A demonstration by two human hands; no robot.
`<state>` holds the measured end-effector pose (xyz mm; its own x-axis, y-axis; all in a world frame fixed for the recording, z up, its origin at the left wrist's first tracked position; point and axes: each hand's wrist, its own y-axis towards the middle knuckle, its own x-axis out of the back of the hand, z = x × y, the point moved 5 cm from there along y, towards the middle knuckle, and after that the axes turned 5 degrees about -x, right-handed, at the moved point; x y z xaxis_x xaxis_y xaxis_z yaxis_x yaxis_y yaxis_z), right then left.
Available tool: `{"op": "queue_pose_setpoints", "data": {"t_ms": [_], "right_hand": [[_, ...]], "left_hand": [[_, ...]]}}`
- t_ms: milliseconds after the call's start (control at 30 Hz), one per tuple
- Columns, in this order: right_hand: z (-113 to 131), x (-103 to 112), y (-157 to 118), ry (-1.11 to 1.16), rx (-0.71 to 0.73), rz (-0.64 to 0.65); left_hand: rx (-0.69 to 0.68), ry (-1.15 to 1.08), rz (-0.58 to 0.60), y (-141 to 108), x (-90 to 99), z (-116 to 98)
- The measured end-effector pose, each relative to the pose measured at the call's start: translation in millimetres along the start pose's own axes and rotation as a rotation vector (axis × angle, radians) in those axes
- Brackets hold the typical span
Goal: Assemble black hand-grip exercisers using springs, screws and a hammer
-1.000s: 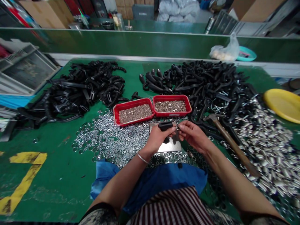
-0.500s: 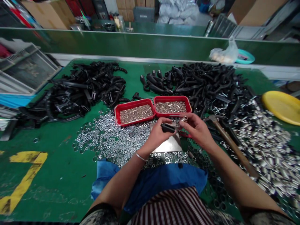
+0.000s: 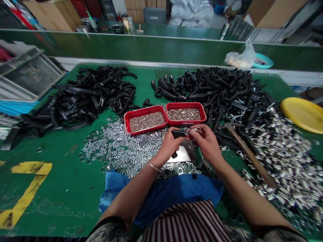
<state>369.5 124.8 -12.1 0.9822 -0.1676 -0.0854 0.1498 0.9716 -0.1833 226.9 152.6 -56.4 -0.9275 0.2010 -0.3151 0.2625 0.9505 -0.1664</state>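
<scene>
My left hand point(image 3: 169, 145) is closed around a black handle point(image 3: 178, 133), which points to the right. A small coiled metal spring point(image 3: 194, 130) is pinched in the fingers of my right hand point(image 3: 206, 141), at the end of the handle. Both hands are over a metal plate point(image 3: 185, 153), just in front of two red trays, the left tray point(image 3: 145, 131) and the right tray point(image 3: 186, 123), which hold tiny metal parts. Loose metal rings point(image 3: 123, 148) are spread left of the plate.
Black parts lie in a left heap point(image 3: 101, 87) and a right heap point(image 3: 214, 84). A hammer point(image 3: 248, 153) rests right of my right hand, beside many metal sleeves point(image 3: 290, 161). A yellow plate point(image 3: 304, 114) is at the far right, a grey crate point(image 3: 27, 74) at the left.
My right hand has moved slightly left and down, bringing the spring up against the end of the black handle. The handle in my left hand now lies more level.
</scene>
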Motion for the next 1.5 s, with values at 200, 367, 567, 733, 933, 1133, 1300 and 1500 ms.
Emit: {"op": "queue_pose_setpoints", "data": {"t_ms": [200,367,567,733,933,1133,1300,1500], "right_hand": [[-4,-14,-5,0.015,0.111,-0.066],[-7,-3,3,-0.092,0.105,-0.03],[-2,1,26,-0.05,-0.108,0.316],[17,17,32,-0.353,0.029,0.388],[-7,75,-9,-1.402,0.426,0.272],[-35,72,-26,-1.726,0.505,0.28],[-8,61,-21,-1.131,0.402,0.192],[-18,12,-15,0.105,-0.137,0.198]], "left_hand": [[0.041,-0.199,0.018,1,-4.5,2],[0.124,-0.228,0.185,-8,-19.3,-1],[0.245,-0.169,0.56,-29,-36.9,-15],[0.147,-0.197,0.385,-20,-26.7,-19],[-0.172,-0.213,-0.014,3,0.7,-30],[-0.211,-0.023,0.014,-7,-8.2,-23],[-0.383,0.23,-0.008,-17,-9.7,-34],[-0.532,0.439,-0.012,-16,-10.2,-37]]}}
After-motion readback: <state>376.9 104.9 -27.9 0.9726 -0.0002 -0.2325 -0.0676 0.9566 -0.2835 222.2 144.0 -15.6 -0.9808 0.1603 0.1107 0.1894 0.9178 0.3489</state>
